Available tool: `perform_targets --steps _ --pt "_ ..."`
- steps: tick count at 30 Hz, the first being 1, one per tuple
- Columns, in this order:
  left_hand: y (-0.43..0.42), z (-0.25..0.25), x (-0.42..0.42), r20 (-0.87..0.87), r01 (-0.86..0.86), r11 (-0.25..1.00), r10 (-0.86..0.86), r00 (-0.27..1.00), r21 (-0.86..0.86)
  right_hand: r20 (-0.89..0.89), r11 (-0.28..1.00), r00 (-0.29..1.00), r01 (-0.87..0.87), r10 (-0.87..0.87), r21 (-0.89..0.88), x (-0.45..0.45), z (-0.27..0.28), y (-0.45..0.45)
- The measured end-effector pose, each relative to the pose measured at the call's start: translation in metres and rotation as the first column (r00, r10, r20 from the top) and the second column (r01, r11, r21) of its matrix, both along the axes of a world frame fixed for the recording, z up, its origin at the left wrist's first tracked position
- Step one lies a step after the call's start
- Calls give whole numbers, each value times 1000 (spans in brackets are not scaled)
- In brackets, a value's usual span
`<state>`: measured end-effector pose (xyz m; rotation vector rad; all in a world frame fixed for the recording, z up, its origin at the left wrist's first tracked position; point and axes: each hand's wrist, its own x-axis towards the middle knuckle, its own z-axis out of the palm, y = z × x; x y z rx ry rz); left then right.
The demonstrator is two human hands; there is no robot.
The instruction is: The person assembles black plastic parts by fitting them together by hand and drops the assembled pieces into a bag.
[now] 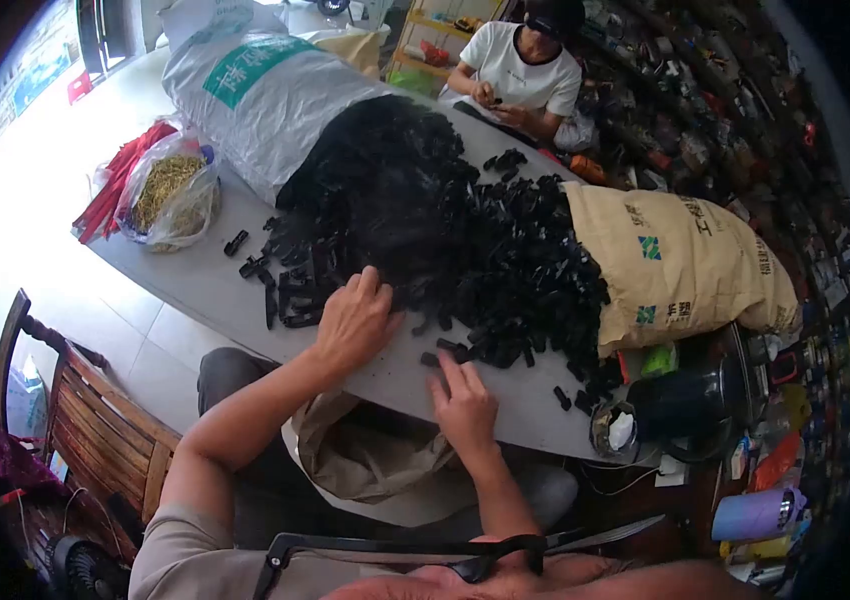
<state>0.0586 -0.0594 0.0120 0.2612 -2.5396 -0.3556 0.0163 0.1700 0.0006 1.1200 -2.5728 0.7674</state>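
Could knock small black pieces (453,351) over the near edge of the table (395,385), by too broad a sweep of the right hand (466,402), or drop strays into the open bag (317,440) just below. Could also start a slide in the loose pile (505,290), by pulling from its near side with the left hand (357,315). Lying at the right fingertips, near side of the pile: small black pieces, the larger with its long axis slanting from far left to near right. Cannot tell front end from back. Bent and close together in the left hand, fingers at the pile's near left; cannot tell whether clamped on anything. Slightly apart in the right, without a visible grip.
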Motion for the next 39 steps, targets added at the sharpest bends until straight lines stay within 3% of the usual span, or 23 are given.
perform_targets --steps 3,4,9,12,16,18,21,26,31,32,39 --pt "0 1 -2 34 18 999 -20 999 33 -33 1000 999 0 -1 -18 0 -6 0" --pt "1 0 0 54 16 997 -20 998 72 -30 995 1000 -6 3 -96 0 -7 1" --pt "0 4 6 172 -16 978 -20 985 208 108 994 994 38 -27 -106 6 -8 12" --pt "0 8 10 195 1 981 -39 980 192 120 992 992 46 -33 -114 11 2 14" --pt "-8 -1 5 228 58 985 -94 969 160 -19 989 1000 -8 5 -148 6 -11 19" --pt "-8 -7 6 164 99 983 -124 979 152 -56 977 998 -23 12 -213 4 -15 20" --pt "-9 -6 8 98 154 981 -166 981 118 111 980 992 81 -62 -179 9 -16 27" --pt "-4 -7 10 12 192 981 -192 981 10 144 972 989 55 -22 -229 3 -14 26" --pt "-8 -10 11 29 245 969 -244 969 -35 166 969 986 46 -5 -241 0 -12 28" --pt "-9 -12 11 29 260 964 -259 965 -55 267 966 963 89 -21 -244 2 -10 30" --pt "-5 -17 9 15 186 983 -186 983 -12 172 961 985 18 31 -274 1 -9 28"
